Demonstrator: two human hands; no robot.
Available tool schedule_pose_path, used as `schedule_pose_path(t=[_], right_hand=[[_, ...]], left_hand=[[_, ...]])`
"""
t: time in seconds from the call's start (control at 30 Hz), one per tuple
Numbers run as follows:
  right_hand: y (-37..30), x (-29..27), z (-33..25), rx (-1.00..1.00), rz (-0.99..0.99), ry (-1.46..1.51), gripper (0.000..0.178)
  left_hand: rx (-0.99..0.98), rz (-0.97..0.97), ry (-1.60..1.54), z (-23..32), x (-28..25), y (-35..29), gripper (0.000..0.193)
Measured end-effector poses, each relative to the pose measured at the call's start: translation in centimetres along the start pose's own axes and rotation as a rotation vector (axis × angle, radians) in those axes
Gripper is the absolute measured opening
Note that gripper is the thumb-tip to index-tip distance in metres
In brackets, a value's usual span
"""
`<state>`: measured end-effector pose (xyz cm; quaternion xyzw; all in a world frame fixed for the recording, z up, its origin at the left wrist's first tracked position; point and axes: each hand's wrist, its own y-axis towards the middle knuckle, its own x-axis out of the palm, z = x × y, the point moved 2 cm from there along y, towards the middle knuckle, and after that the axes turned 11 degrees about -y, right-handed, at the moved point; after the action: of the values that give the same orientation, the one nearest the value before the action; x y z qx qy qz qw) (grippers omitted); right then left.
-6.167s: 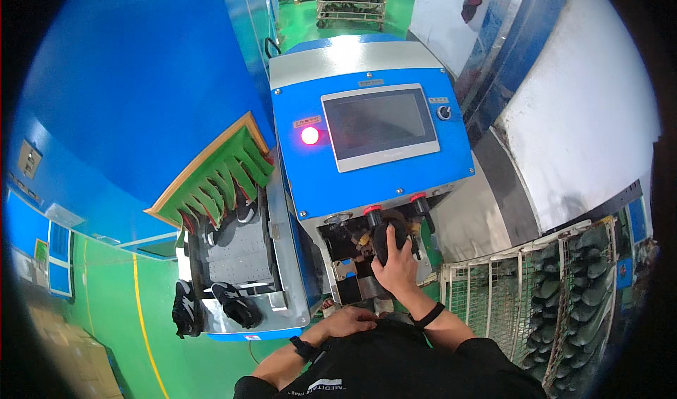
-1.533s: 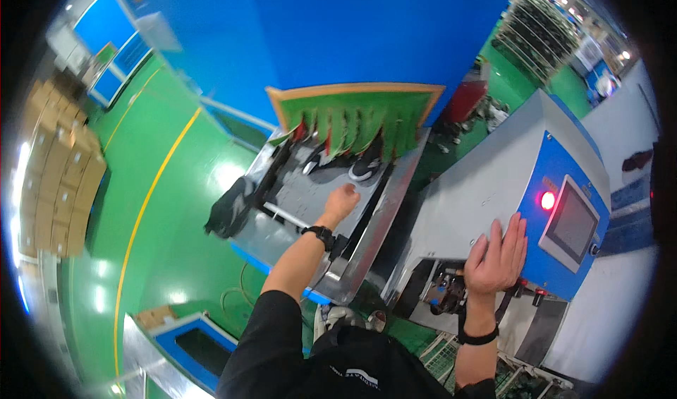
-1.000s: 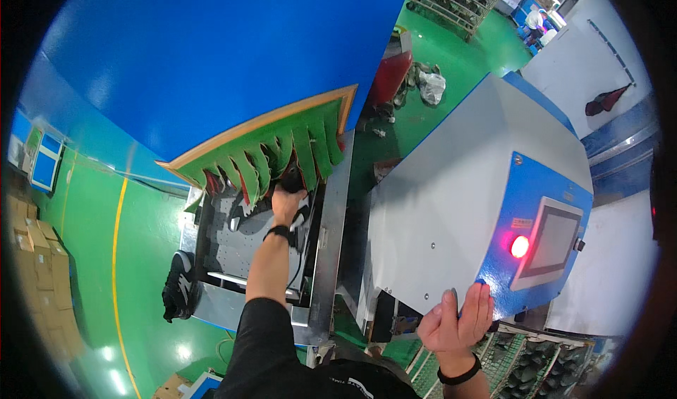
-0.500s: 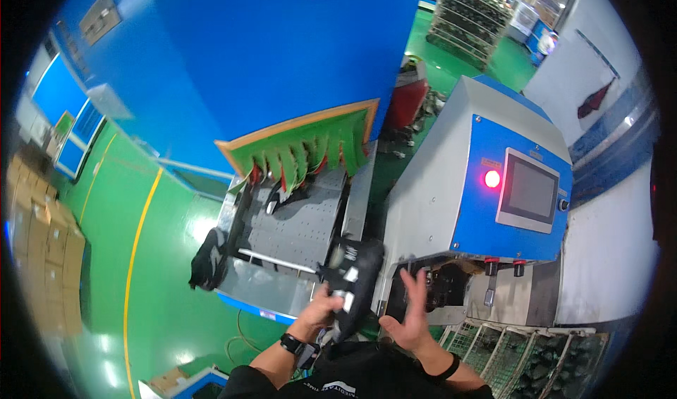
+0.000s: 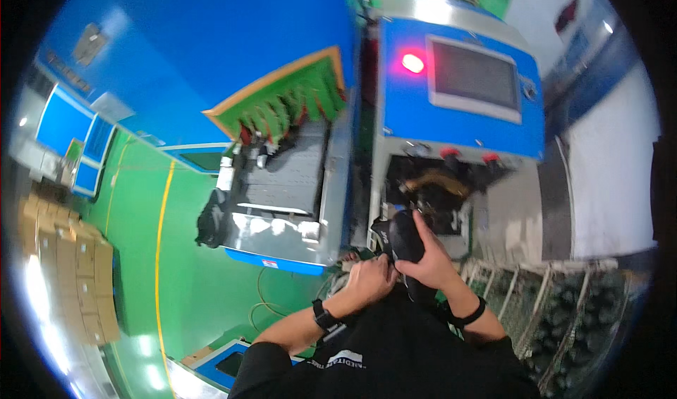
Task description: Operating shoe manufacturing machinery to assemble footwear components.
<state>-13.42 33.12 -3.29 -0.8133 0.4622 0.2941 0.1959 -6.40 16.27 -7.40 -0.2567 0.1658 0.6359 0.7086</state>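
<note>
Green factory floor (image 5: 204,286) lies below, and before the blue machine (image 5: 458,117) both hands, left (image 5: 368,280) and right (image 5: 428,261), grasp a black soft shoe (image 5: 402,238), probably light and flexible, best held at its sole.

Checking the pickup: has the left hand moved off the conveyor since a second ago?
Yes. The left hand has come back from the conveyor to the black shoe, in front of the blue machine.
</note>
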Motion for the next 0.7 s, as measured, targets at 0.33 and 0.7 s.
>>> schedule_pose_path(t=[0.33, 0.7], right_hand=[[-11.6, -1.0, 18.2, 0.467, 0.244, 1.185, 0.074], [-0.1, -5.4, 10.0, 0.392, 0.283, 0.188, 0.094]], left_hand=[[-0.426, -0.337, -0.919, 0.5, 6.3, -0.6, 0.047], [-0.287, -0.443, -0.467, -3.3, 4.3, 1.1, 0.042]])
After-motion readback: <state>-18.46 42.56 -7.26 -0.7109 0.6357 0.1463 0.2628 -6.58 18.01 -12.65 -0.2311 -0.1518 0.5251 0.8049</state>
